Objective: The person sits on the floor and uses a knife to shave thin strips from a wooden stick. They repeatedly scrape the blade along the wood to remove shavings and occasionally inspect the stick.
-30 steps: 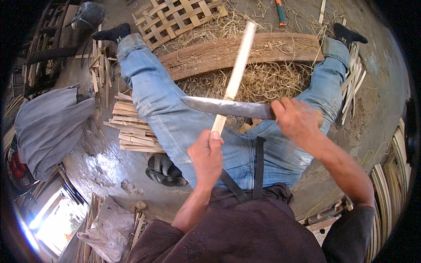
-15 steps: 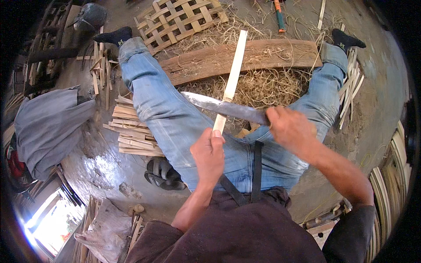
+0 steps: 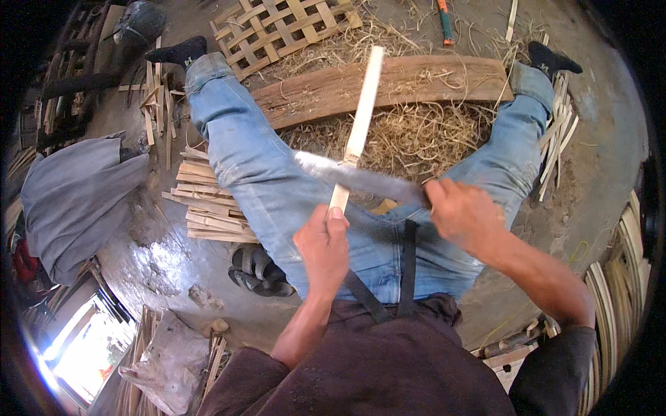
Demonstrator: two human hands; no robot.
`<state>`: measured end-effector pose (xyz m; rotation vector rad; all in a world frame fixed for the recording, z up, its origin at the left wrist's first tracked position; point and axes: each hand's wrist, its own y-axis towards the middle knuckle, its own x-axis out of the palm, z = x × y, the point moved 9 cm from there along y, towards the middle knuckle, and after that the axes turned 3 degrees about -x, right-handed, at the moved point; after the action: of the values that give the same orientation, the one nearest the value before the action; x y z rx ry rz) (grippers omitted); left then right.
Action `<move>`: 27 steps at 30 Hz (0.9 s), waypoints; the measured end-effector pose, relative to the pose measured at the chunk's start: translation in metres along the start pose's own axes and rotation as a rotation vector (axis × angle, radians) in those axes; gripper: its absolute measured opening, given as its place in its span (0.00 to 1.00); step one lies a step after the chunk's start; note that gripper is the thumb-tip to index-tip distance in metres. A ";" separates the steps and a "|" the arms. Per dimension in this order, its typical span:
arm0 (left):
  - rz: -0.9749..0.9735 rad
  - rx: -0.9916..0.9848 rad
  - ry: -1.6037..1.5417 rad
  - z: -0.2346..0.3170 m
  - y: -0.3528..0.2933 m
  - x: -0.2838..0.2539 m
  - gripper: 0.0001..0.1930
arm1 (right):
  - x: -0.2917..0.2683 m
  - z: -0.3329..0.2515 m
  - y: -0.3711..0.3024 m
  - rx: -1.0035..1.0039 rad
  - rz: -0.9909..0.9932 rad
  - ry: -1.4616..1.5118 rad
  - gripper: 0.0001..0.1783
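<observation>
My left hand (image 3: 322, 244) is closed round the near end of a pale split bamboo strip (image 3: 365, 104), thumb along its face. The strip points away from me, its far end over a wooden plank (image 3: 298, 101). In my right hand (image 3: 466, 213) is the handle of a large long-bladed knife (image 3: 378, 182), somewhat blurred. Its blade lies across the strip a little beyond my left hand, tip to the left. Curled shavings (image 3: 423, 135) lie beneath, between my outstretched legs.
Bamboo strips are stacked (image 3: 211, 208) by my left leg, with more strips (image 3: 559, 149) past my right. A woven bamboo panel (image 3: 277, 31) and an orange-and-green handled tool (image 3: 445, 24) lie beyond the plank. Sandals (image 3: 258, 270) sit left; grey cloth (image 3: 76, 201) hangs farther left.
The knife blade has shifted slightly down along the strip toward my left hand and looks more blurred. The strip and my left hand have moved slightly left.
</observation>
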<state>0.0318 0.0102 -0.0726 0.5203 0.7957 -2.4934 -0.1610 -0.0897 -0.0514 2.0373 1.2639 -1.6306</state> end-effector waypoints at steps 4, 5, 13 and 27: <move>-0.036 -0.094 -0.021 -0.013 -0.009 0.001 0.15 | -0.009 0.016 0.017 -0.117 0.106 -0.144 0.07; -0.016 -0.050 -0.021 -0.006 -0.007 0.000 0.15 | -0.004 0.013 0.015 -0.063 0.041 -0.089 0.07; 0.002 -0.008 -0.025 0.000 -0.009 0.003 0.16 | -0.005 0.006 0.011 -0.014 -0.046 -0.036 0.09; -0.088 -0.139 -0.209 -0.002 -0.013 0.010 0.18 | -0.005 -0.009 0.011 0.002 0.014 0.086 0.08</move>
<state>0.0171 0.0181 -0.0731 0.1763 0.9165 -2.4963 -0.1471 -0.0925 -0.0473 2.1340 1.2737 -1.5538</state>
